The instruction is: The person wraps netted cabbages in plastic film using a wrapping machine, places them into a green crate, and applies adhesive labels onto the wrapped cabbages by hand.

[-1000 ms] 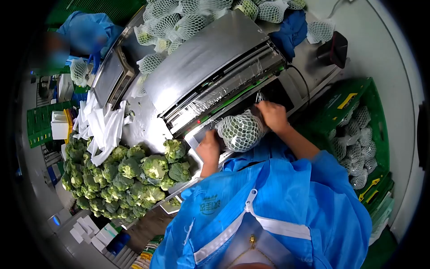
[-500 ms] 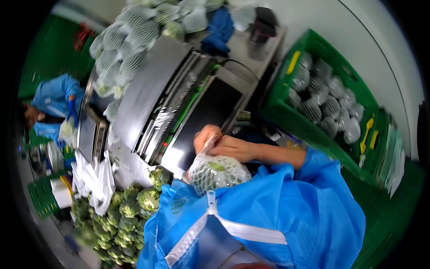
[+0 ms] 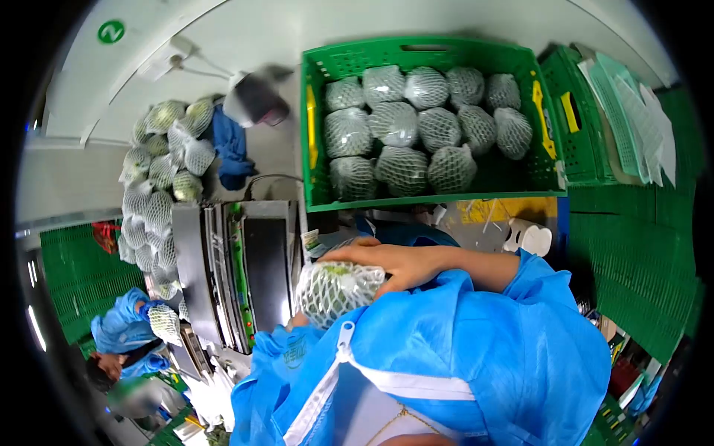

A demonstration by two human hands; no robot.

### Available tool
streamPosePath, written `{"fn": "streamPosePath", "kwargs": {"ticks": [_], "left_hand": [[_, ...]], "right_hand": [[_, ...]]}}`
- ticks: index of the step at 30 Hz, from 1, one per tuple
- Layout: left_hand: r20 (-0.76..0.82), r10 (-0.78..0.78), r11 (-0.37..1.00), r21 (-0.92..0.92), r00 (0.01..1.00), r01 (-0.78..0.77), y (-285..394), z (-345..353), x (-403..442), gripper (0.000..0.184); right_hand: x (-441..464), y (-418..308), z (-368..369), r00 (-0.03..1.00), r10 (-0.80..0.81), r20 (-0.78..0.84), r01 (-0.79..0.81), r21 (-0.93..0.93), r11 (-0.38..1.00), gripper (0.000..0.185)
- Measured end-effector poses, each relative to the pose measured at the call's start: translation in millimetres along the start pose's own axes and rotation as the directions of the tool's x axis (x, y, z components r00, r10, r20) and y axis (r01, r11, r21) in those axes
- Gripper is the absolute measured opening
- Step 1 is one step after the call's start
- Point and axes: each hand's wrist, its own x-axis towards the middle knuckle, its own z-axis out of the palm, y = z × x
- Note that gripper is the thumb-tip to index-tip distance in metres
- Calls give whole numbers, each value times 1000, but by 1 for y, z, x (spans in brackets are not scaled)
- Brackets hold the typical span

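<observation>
A broccoli head in a white foam net and clear film [image 3: 336,296] is held close against the front of the blue jacket. My right hand [image 3: 387,262] wraps over its top and far side, fingers curved round it. Of my left hand [image 3: 299,321] only a small part shows at the lower left of the broccoli; the rest is hidden behind the broccoli and sleeve. Just left of the hands stands a wrapping machine [image 3: 269,271] with a dark flat plate. Beyond them, a green crate [image 3: 439,201] contains rows of wrapped, netted heads [image 3: 393,123].
Netted heads [image 3: 152,212] are heaped beyond the machine, near a blue cloth [image 3: 232,145] and a dark container [image 3: 256,100]. Another green crate [image 3: 587,149] with plastic sheets stands at right. A co-worker in blue [image 3: 123,323] handles a netted head at lower left.
My view has turned towards the green crate, now straight ahead. My right hand has gone from pinching the film at the broccoli's top to lying round it.
</observation>
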Motion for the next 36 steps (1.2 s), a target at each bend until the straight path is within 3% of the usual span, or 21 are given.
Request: {"fn": "streamPosePath", "kwargs": {"ticks": [1, 3, 4, 6, 7, 8, 10, 11, 12, 13, 14, 15, 16, 18, 21, 24, 25, 29, 32, 33, 36], "left_hand": [[-21, -57, 997, -47, 998, 56, -5, 8, 6, 56], [-50, -148, 984, -105, 988, 142, -13, 6, 14, 62], [248, -179, 982, -9, 952, 187, -19, -60, 26, 80], [21, -116, 933, 346, 993, 101, -22, -31, 43, 75], [-47, -164, 966, 194, 985, 171, -31, -3, 63, 73], [45, -125, 967, 229, 991, 111, -35, 28, 83, 72], [164, -4, 847, 525, 987, -83, -55, 85, 118, 70], [303, -35, 796, 585, 952, -157, -72, 92, 138, 68], [436, -74, 740, 627, 897, -244, -83, 95, 159, 67], [430, -228, 778, 620, 874, -102, -83, 101, 183, 63], [419, -372, 792, 609, 828, 48, -81, 105, 206, 60], [440, -344, 490, 838, 829, -241, -81, 104, 231, 54], [366, -241, -46, 921, 899, -387, -88, 114, 241, 49], [749, -219, -231, 583, 625, -779, -116, 92, 271, 55], [573, -487, -649, 269, 659, -712, -134, 61, 294, 63], [647, -465, -567, 307, 604, -765, -115, 51, 297, 69], [679, -436, -559, 311, 591, -769, -115, 45, 299, 69], [629, -456, -555, 351, 629, -754, -112, 52, 297, 68], [649, -437, -543, 361, 622, -758, -112, 46, 302, 68], [641, -439, -542, 370, 630, -755, -113, 45, 302, 68], [626, -428, -578, 364, 652, -730, -126, 33, 311, 72]], "right_hand": [[-17, 3, -13, 999, 21, -44, -16, 119, 993, 84], [-49, 8, -43, 972, 173, -162, -125, 270, 955, 90], [-65, 10, -57, 943, 252, -217, -166, 350, 922, 93], [-99, 9, -82, 754, 358, -551, -269, 238, 933, 92], [-113, -8, -96, 671, 370, -643, -293, 228, 928, 96], [-120, -21, -104, 675, 251, -694, -339, 10, 941, 96], [-132, -34, -116, 708, -6, -706, -405, -414, 815, 96], [-141, -29, -126, 637, 9, -770, -492, -397, 775, 101], [-164, -20, -149, 648, -39, -761, -448, -422, 788, 104], [-193, -7, -173, 654, 46, -755, -363, -260, 895, 102], [-209, -10, -187, 623, 287, -728, -222, 187, 957, 99], [-221, -16, -199, 602, 429, -674, -269, 334, 903, 94], [-229, -8, -211, 580, 491, -650, -358, 338, 870, 94], [-240, 17, -223, 511, 626, -588, -531, 357, 769, 93], [-230, 46, -239, 443, 776, -449, -669, 410, 620, 95], [-225, 71, -237, 447, 751, -487, -788, 183, 588, 97], [-232, 87, -232, 516, 646, -562, -820, -108, 561, 99], [-236, 106, -216, 569, 594, -568, -809, -258, 528, 110], [-241, 97, -226, 660, 625, -416, -751, -363, 551, 112], [-243, 98, -227, 701, 594, -396, -709, -482, 515, 115], [-212, 83, -228, 624, 699, -350, -683, -678, 270, 118]]}}
